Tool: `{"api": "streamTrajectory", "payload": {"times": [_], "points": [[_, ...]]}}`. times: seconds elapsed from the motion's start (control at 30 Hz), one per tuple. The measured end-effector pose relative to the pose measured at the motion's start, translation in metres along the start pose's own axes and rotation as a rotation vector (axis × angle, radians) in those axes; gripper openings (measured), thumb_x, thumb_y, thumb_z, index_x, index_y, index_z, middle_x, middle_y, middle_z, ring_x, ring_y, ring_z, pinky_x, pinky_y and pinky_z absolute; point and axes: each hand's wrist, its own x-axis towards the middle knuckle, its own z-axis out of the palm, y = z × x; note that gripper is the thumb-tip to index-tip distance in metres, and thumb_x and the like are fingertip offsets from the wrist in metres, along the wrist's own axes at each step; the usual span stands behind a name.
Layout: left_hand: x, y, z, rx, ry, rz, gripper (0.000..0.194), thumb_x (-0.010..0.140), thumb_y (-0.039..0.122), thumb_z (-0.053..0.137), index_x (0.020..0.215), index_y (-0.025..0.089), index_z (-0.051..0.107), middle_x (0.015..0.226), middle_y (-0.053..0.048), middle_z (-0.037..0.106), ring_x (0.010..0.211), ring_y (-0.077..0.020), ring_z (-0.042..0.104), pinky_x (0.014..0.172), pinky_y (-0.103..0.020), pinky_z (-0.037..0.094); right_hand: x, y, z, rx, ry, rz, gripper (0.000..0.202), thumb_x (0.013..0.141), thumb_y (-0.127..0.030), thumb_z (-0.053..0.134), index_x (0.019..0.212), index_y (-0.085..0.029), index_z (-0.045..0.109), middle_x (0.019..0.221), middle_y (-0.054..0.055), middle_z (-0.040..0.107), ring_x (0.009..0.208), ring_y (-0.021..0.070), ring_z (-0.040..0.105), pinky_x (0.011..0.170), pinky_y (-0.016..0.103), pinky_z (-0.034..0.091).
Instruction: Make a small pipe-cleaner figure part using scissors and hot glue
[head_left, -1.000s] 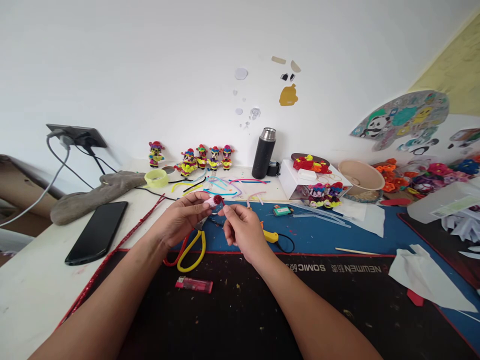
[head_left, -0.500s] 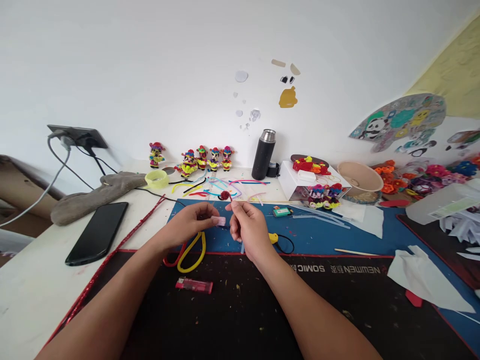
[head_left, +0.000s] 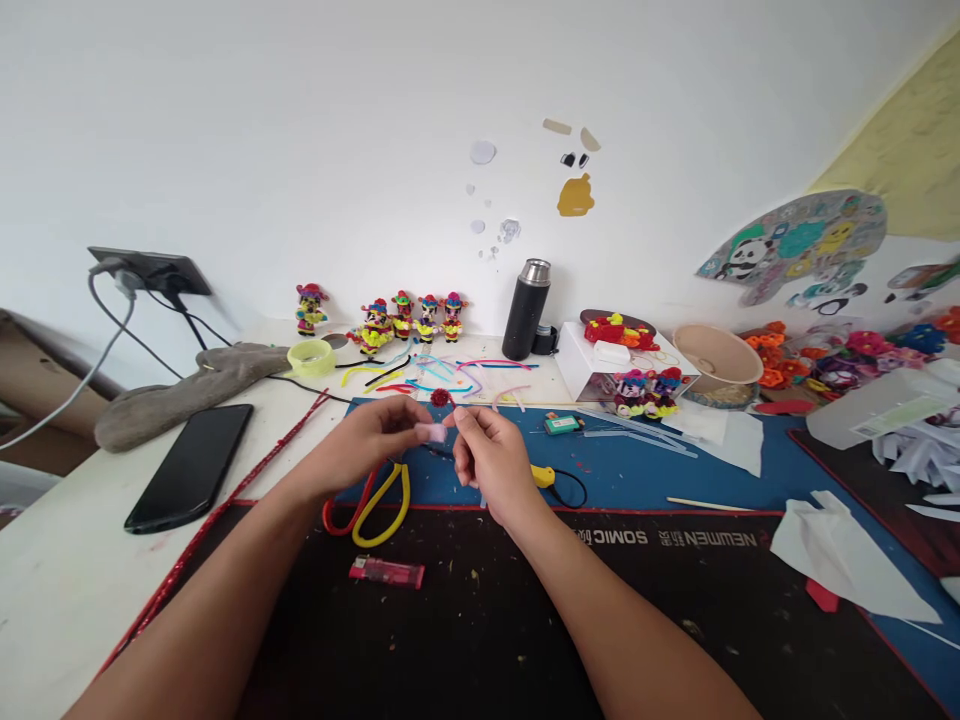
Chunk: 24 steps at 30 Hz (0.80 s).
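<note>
Between its thumb and fingers my left hand (head_left: 386, 432) pinches a small pale pink piece (head_left: 430, 433). Close beside it on the right, my right hand (head_left: 484, 450) is closed on the thin stem of a dark red fuzzy piece (head_left: 440, 398), whose round head sticks up to the left of the fingertips. Scissors with red and yellow handles (head_left: 381, 505) lie under and below my left hand. A pink lighter (head_left: 386, 572) rests on the black mat. The yellow handle of a tool (head_left: 543, 476) shows just right of my right wrist.
A phone (head_left: 189, 468) and red glittery stems (head_left: 255, 470) lie at the left. Behind are small figures (head_left: 375, 325), coloured stems (head_left: 442, 372), a black flask (head_left: 526, 310) and a white box (head_left: 574, 370). White paper (head_left: 847, 550) lies at the right.
Both hands have shifted slightly left with what they hold. The pink piece and my right fingertips are closer together, and the dark red head is a little lower and further left.
</note>
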Motion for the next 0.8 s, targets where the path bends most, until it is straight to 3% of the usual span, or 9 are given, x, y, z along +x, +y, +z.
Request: {"api": "streamTrajectory", "payload": {"times": [0.13,0.2,0.3,0.43,0.5,0.63,0.8], "points": [[0.004,-0.002,-0.008,-0.322,0.236,-0.023,0.034,0.073,0.045,0.093,0.089,0.02,0.077,0.093,-0.006,0.074,0.084,-0.0218,0.065,0.075,-0.032,0.049,0.001,0.0,-0.002,-0.043,0.013,-0.029,0.04,0.09,-0.059,0.066,0.089,-0.019,0.067,0.047,-0.008,0.05,0.035,0.0087,0.043,0.037,0.022,0.03],[0.005,-0.003,-0.009,-0.364,0.277,-0.031,0.035,0.069,0.044,0.095,0.087,0.02,0.077,0.092,-0.006,0.074,0.081,-0.0212,0.064,0.071,-0.03,0.05,0.001,0.0,-0.002,-0.082,0.014,-0.054,0.041,0.09,-0.06,0.066,0.089,-0.019,0.067,0.048,-0.007,0.051,0.035,0.009,0.043,0.037,0.022,0.032],[0.003,-0.002,-0.008,-0.205,0.207,-0.032,0.034,0.072,0.046,0.092,0.089,0.02,0.078,0.089,-0.006,0.074,0.08,-0.0216,0.064,0.071,-0.03,0.049,0.001,0.001,-0.001,-0.125,0.009,-0.073,0.042,0.092,-0.06,0.064,0.089,-0.019,0.067,0.048,-0.007,0.052,0.035,0.0091,0.044,0.038,0.022,0.033],[-0.001,0.0,-0.003,0.15,-0.052,-0.036,0.027,0.08,0.048,0.082,0.089,0.022,0.077,0.086,-0.003,0.074,0.079,-0.0235,0.064,0.07,-0.031,0.047,0.001,0.002,-0.002,-0.13,0.01,-0.075,0.041,0.093,-0.06,0.063,0.089,-0.019,0.066,0.048,-0.007,0.051,0.034,0.009,0.043,0.037,0.022,0.032],[-0.002,-0.003,0.001,0.319,-0.12,-0.008,0.02,0.084,0.044,0.077,0.09,0.025,0.077,0.085,-0.003,0.074,0.079,-0.0245,0.064,0.07,-0.031,0.045,0.002,0.003,-0.002,-0.14,0.01,-0.071,0.041,0.093,-0.06,0.063,0.09,-0.019,0.066,0.048,-0.007,0.051,0.035,0.0093,0.043,0.038,0.022,0.033],[-0.003,-0.012,0.007,0.531,-0.096,0.074,0.009,0.084,0.032,0.072,0.089,0.029,0.078,0.088,-0.004,0.076,0.083,-0.0278,0.066,0.072,-0.032,0.043,-0.001,0.004,0.0,-0.212,-0.006,-0.093,0.042,0.096,-0.059,0.06,0.09,-0.019,0.067,0.049,-0.007,0.052,0.036,0.0097,0.045,0.04,0.022,0.035],[-0.003,-0.012,0.006,0.452,-0.077,0.13,0.013,0.081,0.03,0.075,0.093,0.03,0.08,0.095,-0.005,0.078,0.088,-0.0295,0.067,0.079,-0.034,0.046,-0.004,0.007,0.002,-0.266,-0.041,-0.113,0.04,0.098,-0.057,0.058,0.091,-0.019,0.067,0.051,-0.006,0.054,0.038,0.0095,0.047,0.041,0.021,0.036]]}}
